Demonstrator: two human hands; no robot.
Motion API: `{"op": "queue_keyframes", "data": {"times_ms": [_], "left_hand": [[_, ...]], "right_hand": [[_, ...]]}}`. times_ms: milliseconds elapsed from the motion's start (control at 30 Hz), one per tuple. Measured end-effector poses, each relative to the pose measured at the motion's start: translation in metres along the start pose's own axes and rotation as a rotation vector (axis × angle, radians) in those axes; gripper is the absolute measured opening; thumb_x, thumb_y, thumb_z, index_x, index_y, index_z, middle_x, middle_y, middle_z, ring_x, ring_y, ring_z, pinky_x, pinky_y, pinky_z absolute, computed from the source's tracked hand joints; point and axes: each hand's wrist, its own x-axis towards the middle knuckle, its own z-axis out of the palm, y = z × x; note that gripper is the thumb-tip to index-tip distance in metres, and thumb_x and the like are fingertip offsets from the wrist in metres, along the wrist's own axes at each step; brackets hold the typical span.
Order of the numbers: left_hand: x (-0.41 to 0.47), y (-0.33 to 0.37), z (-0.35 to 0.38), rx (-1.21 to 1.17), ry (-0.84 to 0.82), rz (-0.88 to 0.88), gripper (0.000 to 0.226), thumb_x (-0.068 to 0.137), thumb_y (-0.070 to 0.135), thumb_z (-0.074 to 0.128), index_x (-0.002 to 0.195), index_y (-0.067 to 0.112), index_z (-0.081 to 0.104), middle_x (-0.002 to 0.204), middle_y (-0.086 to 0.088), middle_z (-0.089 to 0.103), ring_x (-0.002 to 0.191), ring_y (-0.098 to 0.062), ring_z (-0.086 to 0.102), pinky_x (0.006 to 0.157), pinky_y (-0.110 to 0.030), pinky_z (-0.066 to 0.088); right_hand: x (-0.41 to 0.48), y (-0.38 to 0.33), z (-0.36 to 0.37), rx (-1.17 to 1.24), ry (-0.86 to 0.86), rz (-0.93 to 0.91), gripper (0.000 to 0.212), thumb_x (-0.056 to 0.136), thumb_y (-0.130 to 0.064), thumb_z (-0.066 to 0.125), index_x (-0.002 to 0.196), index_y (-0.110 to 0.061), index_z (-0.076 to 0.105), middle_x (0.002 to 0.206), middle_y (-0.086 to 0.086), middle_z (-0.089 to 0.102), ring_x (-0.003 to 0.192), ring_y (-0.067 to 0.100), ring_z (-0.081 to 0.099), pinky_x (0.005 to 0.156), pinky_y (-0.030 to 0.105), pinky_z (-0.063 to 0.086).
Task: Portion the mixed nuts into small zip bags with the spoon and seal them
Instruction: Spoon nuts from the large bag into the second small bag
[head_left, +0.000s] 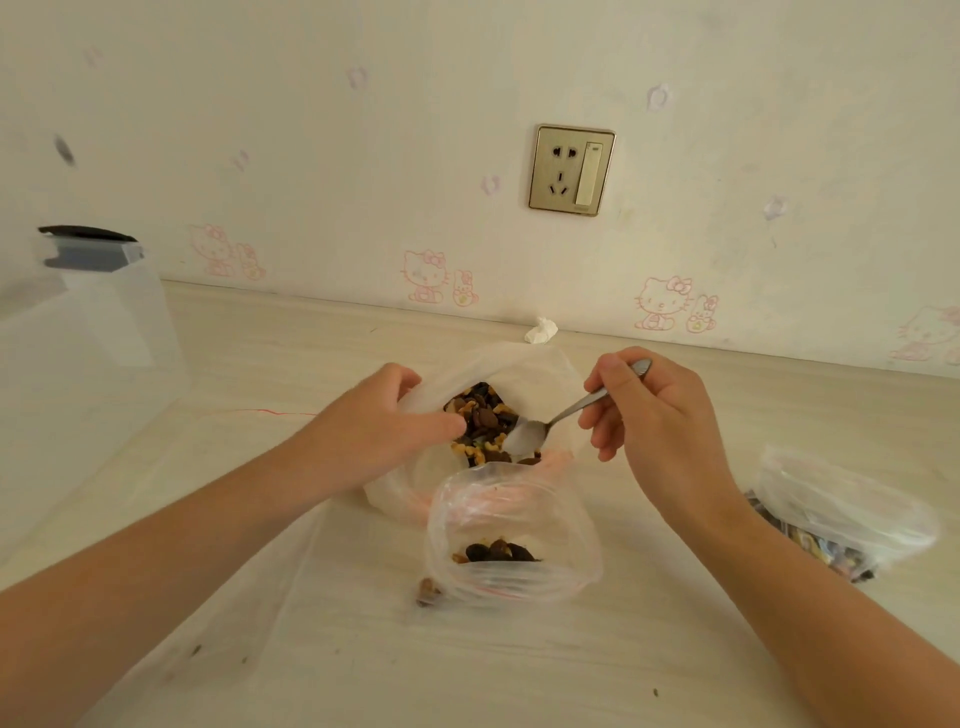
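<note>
- Mixed nuts (480, 415) lie in the large bag (540, 374), whose rim the left hand (379, 421) grips
- Right hand (654, 415) pinches the spoon (530, 434), bowl at the nuts
- Small zip bag (511, 540) just in front holds few nuts and is unsealed; 1 filled bag (841, 514) lies to the right; more scooping and sealing remain

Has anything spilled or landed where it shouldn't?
Yes: a stray nut lies on the table by the near left corner of the small zip bag, apparently outside it; dark crumbs dot the table too.
</note>
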Motion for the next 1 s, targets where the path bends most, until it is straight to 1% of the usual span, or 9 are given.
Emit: {"op": "queue_keyframes", "data": {"times_ms": [100,167,233,367,533,600,733,867,1000], "left_hand": [[0.001,-0.002,-0.011,0.006,-0.076,-0.052,0.054,0.072,0.067,0.077,0.11,0.033,0.062,0.097,0.014,0.073,0.08,-0.004,0.072,0.068,-0.027,0.05],[0.0,-0.003,-0.017,-0.069,-0.143,-0.069,0.037,0.075,0.058,0.083,0.084,0.023,0.073,0.079,0.006,0.078,0.067,-0.008,0.073,0.069,-0.029,0.05],[-0.001,-0.003,-0.019,-0.092,-0.181,-0.079,0.033,0.078,0.048,0.085,0.073,0.018,0.074,0.072,0.002,0.077,0.063,-0.01,0.071,0.071,-0.029,0.051],[-0.003,0.0,-0.019,-0.17,-0.235,-0.103,0.027,0.08,0.031,0.088,0.09,0.01,0.076,0.079,-0.007,0.078,0.068,-0.013,0.072,0.071,-0.029,0.054],[-0.008,-0.002,-0.008,-0.417,-0.224,-0.141,0.014,0.085,0.005,0.074,0.099,0.006,0.075,0.093,-0.016,0.076,0.077,-0.025,0.072,0.07,-0.032,0.055],[-0.008,-0.003,-0.002,-0.513,-0.185,-0.162,0.023,0.085,0.003,0.072,0.108,0.0,0.073,0.104,-0.025,0.076,0.088,-0.036,0.073,0.08,-0.039,0.053],[-0.007,-0.001,0.008,-0.61,-0.195,-0.141,0.04,0.074,0.015,0.079,0.111,0.0,0.072,0.102,-0.023,0.076,0.087,-0.033,0.072,0.082,-0.042,0.055],[-0.005,0.001,0.011,-0.566,-0.227,-0.122,0.023,0.085,0.013,0.082,0.108,0.012,0.076,0.105,-0.014,0.08,0.101,-0.035,0.076,0.097,-0.048,0.057],[-0.004,0.001,0.009,-0.551,-0.206,-0.13,0.031,0.085,0.003,0.079,0.113,0.011,0.074,0.107,-0.017,0.079,0.104,-0.039,0.075,0.102,-0.055,0.055]], "right_hand": [[0.0,0.002,-0.001,-0.048,-0.015,0.012,0.034,0.106,-0.019,0.051,0.077,-0.01,0.068,0.06,0.008,0.068,0.049,0.02,0.057,0.043,0.028,0.048],[0.001,0.003,0.0,-0.058,-0.036,0.036,0.034,0.106,-0.019,0.051,0.078,-0.009,0.068,0.06,0.008,0.068,0.048,0.02,0.057,0.042,0.028,0.048],[0.001,0.003,0.002,-0.058,-0.05,0.048,0.033,0.107,-0.018,0.051,0.08,-0.009,0.068,0.061,0.008,0.069,0.048,0.02,0.057,0.042,0.029,0.048],[-0.001,0.005,0.005,-0.039,-0.053,0.052,0.032,0.107,-0.018,0.051,0.081,-0.007,0.068,0.063,0.011,0.07,0.048,0.021,0.06,0.043,0.03,0.051],[-0.001,0.006,0.008,0.006,-0.078,0.096,0.031,0.107,-0.016,0.051,0.084,-0.004,0.068,0.067,0.015,0.072,0.049,0.023,0.062,0.045,0.033,0.054],[-0.003,0.007,0.01,0.039,-0.102,0.128,0.029,0.107,-0.017,0.051,0.086,-0.004,0.067,0.07,0.018,0.073,0.05,0.023,0.062,0.046,0.032,0.054],[-0.006,0.009,0.015,0.11,-0.13,0.194,0.027,0.107,-0.017,0.053,0.087,-0.005,0.067,0.075,0.02,0.075,0.051,0.022,0.064,0.047,0.029,0.055],[-0.004,0.012,0.015,0.21,-0.087,0.273,0.026,0.107,-0.017,0.054,0.09,-0.003,0.067,0.077,0.024,0.075,0.052,0.021,0.065,0.047,0.028,0.055],[-0.002,0.015,0.014,0.284,-0.048,0.343,0.025,0.107,-0.018,0.055,0.093,-0.002,0.068,0.078,0.024,0.075,0.051,0.02,0.066,0.046,0.026,0.055]]}}
